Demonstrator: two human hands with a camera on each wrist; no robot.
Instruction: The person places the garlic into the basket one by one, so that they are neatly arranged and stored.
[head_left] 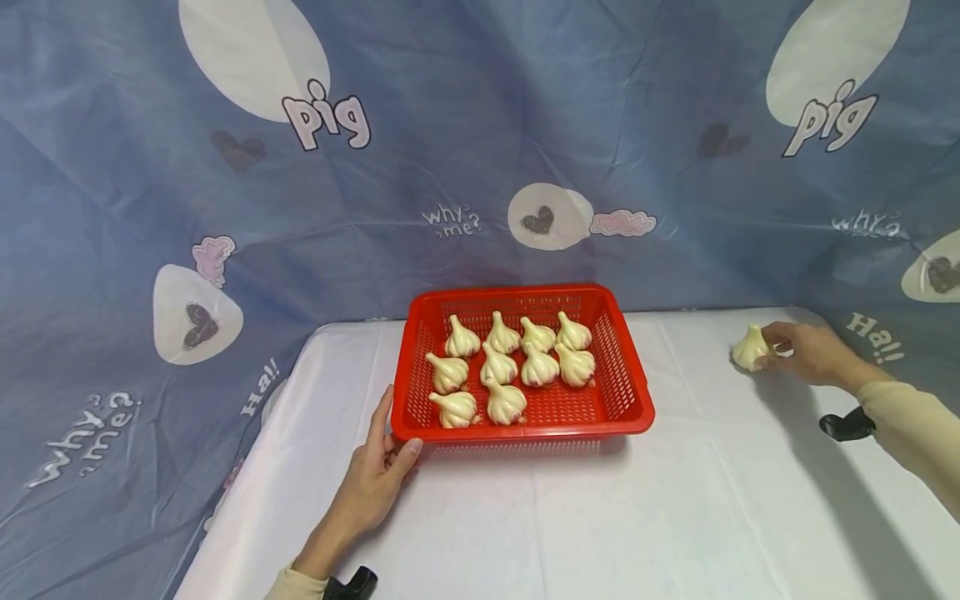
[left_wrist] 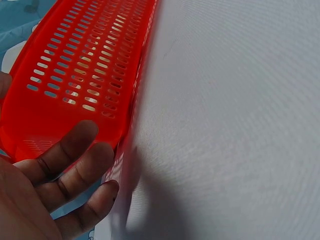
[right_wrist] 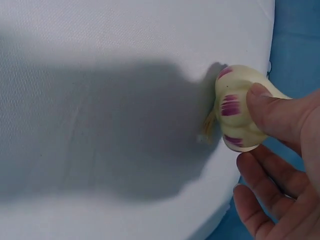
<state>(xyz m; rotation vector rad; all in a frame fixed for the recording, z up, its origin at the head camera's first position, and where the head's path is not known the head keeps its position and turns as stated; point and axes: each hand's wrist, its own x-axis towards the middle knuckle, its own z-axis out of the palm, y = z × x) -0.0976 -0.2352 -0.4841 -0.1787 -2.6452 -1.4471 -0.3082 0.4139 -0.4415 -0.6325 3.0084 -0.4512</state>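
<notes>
My right hand (head_left: 812,352) pinches a garlic bulb (head_left: 750,348) between thumb and fingers at the back right of the table. In the right wrist view the bulb (right_wrist: 240,110) shows purple streaks and a tuft of roots over its shadow, with the thumb (right_wrist: 275,112) on its side. My left hand (head_left: 372,481) holds the front left corner of a red plastic basket (head_left: 525,432), thumb at the front rim and index finger along the left side. Beneath the rim, the other fingers (left_wrist: 82,172) are bent loosely beside the slotted wall. Several garlic bulbs (head_left: 498,367) lie in the basket in rough rows.
A white-covered table (head_left: 600,525) carries the basket near its back edge. Behind and to the left hangs a blue printed cloth (head_left: 450,125). Each wrist wears a black strap device (head_left: 847,425).
</notes>
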